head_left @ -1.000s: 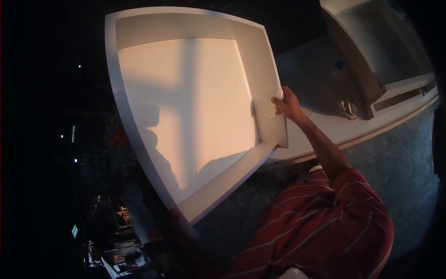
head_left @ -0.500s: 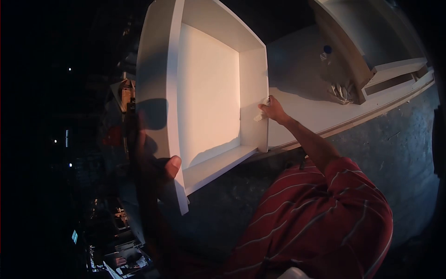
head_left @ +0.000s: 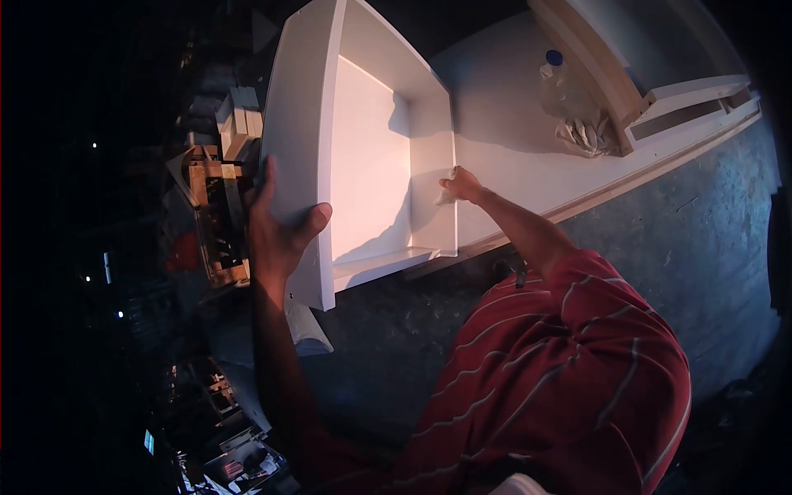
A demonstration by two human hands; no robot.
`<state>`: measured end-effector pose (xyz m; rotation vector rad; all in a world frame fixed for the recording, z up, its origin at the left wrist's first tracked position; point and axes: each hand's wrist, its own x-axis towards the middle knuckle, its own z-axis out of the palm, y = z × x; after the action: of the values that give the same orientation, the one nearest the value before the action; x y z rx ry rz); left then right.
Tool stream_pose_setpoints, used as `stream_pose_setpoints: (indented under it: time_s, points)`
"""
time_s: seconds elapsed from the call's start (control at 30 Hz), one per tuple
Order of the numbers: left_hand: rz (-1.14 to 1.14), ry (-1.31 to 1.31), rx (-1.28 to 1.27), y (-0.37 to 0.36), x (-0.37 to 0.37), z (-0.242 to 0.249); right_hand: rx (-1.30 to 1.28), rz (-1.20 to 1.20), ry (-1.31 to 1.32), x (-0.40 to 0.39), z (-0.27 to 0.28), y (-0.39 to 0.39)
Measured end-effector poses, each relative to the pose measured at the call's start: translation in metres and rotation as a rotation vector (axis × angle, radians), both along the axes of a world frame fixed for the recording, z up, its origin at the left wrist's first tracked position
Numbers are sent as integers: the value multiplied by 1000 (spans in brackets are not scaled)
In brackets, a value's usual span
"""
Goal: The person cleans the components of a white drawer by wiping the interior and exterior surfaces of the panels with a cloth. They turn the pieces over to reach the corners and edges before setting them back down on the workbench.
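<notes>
A white drawer (head_left: 371, 157) stands tilted up on its side, its open inside facing me. My left hand (head_left: 280, 227) holds it at the left, with fingers spread on the outer face of the front panel and the thumb over its edge. At the opposite wall, my right hand (head_left: 464, 185) is closed on a small pale rag (head_left: 445, 196), pressed against that wall's rim. The right fingers behind the wall are hidden.
A white worktop (head_left: 511, 173) bears a plastic bottle with a blue cap (head_left: 553, 58), a crumpled pale cloth (head_left: 587, 136) and a cabinet frame (head_left: 590, 62). Wooden pieces (head_left: 219, 206) are stacked left of the drawer. Grey floor (head_left: 660, 231) lies in front of the worktop.
The drawer has turned and shifted slightly, its lower front corner now higher in view. My left hand has come into the light, and my right hand with the rag appears slightly further left.
</notes>
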<state>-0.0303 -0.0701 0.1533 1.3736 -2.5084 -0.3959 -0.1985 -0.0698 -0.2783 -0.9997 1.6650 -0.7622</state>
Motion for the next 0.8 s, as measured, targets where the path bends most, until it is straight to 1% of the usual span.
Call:
stream_pose_setpoints:
  time_s: [0.07, 0.13, 0.33, 0.37, 0.4, 0.43, 0.47, 0.53, 0.6, 0.67, 0.7, 0.77, 0.8]
  points:
    - [26, 42, 39, -3, 0, 0, 11, 53, 48, -2, -3, -3]
    - [23, 37, 41, -6, 0, -3, -22, 158, 170, -2, -1, -8]
    - [35, 59, 99, -13, -4, 1, 33, 278, 195, -8, 5, -12]
    - [39, 53, 111, -12, -4, 1, 38, 290, 194, -10, 13, -13]
    - [50, 53, 117, -13, -1, -1, 106, 415, 254, -13, 22, -14]
    - [33, -14, 80, -15, 4, -2, 174, 539, 312, -16, 34, -15]
    - [14, -80, 41, -17, 6, -2, 176, 548, 311, -19, 45, -16]
    - [23, -97, 12, -12, 8, -4, 118, 447, 406, -23, 63, -20]
    - [27, -126, -30, -5, 11, -8, -394, 443, 797, -33, 62, -25]
    - [57, -110, -13, 1, 10, -11, -606, -172, 460, -29, 59, -59]
    - [82, -92, -2, 4, 9, -13, -605, -164, 457, -28, 57, -77]
    - [100, -59, 45, 7, 9, -18, -668, 24, 709, -24, 45, -112]
    - [93, -43, 50, 9, 11, -22, -664, 31, 701, -21, 38, -128]
